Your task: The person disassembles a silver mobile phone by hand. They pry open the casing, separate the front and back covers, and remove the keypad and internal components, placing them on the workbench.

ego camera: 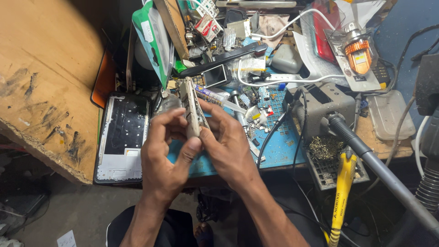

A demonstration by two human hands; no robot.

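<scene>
Both hands meet over the blue work mat [279, 151] and grip a thin phone body [192, 103], held edge-on and tilted away from me. My left hand [167, 151] pinches its lower left side with thumb and fingers. My right hand [224, 142] clasps the right side, its fingers wrapped over the edge. Left of the hands a white phone frame [122, 137] with a dark opening lies flat.
A wooden board [45, 77] fills the left. A grey soldering stand [322, 107] with a black hose and a yellow-handled tool [343, 183] sit at the right. Cables, small parts, a small screen [216, 75] and packets crowd the back. A clear plastic box [386, 114] lies far right.
</scene>
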